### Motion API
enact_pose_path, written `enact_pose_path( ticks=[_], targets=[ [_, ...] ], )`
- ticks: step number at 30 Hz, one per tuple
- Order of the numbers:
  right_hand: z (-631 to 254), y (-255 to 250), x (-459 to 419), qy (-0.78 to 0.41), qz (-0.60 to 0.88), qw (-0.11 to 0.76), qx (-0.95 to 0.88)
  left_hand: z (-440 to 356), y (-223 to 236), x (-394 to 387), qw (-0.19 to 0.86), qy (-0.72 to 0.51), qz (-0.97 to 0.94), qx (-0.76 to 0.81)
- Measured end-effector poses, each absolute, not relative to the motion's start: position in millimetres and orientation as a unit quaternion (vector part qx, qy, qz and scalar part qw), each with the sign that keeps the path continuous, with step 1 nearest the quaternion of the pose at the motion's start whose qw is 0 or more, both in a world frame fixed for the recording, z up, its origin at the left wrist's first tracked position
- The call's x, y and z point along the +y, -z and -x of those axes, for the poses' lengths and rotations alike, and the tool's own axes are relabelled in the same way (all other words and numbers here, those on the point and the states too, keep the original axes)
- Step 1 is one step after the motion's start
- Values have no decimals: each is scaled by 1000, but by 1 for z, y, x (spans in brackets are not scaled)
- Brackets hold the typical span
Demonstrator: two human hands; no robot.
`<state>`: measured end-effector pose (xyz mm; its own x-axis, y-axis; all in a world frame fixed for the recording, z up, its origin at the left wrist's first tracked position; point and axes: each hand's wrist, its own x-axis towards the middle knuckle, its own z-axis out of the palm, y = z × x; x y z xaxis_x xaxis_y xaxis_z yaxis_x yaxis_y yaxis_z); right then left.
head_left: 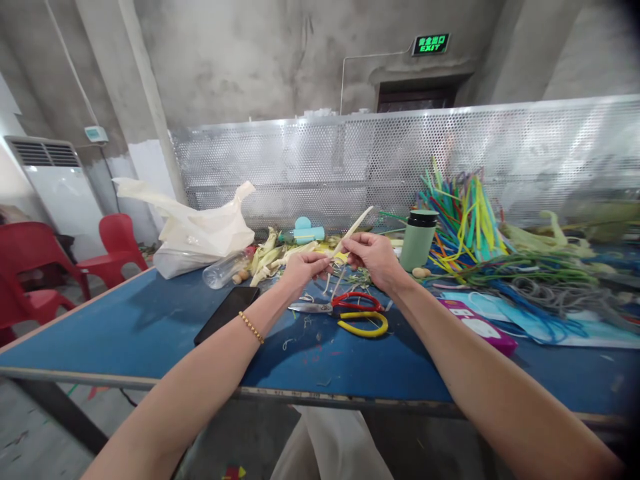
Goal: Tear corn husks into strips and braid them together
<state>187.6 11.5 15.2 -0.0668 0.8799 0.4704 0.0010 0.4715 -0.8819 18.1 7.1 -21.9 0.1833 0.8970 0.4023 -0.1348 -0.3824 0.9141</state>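
Your left hand (304, 269) and right hand (374, 257) both pinch the pale strip (358, 223), above the table (100, 333), near the scissors (334, 308). Please use light, even pressure, because such a thin strip may tear.

A gold bracelet (251, 327), one row of small beads (each too fine to make out well), circles the left wrist. Beyond the bracelet, the left hand (301, 272) is bare; right of it, so are the right hand (376, 259) and forearm (465, 353). Below the bracelet, rightward, shows pale, creased cloth (333, 443), perhaps trousers.
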Motion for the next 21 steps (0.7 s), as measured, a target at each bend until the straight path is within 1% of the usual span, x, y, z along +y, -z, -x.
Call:
enact_pose_path(
  ticks=[6,12,17,21],
  targets=[
    [-188,-14,10,-362,322,551,-679,-20,21,4,459,-559,-617,310],
    [-186,-12,11,-338,311,556,-693,-20,21,4,458,-558,-622,304],
    [-185,-13,10,-342,304,546,-702,-20,21,4,459,-560,-618,307],
    [-186,-13,10,-318,314,551,-704,-20,21,5,463,-561,-616,302]
  ],
)
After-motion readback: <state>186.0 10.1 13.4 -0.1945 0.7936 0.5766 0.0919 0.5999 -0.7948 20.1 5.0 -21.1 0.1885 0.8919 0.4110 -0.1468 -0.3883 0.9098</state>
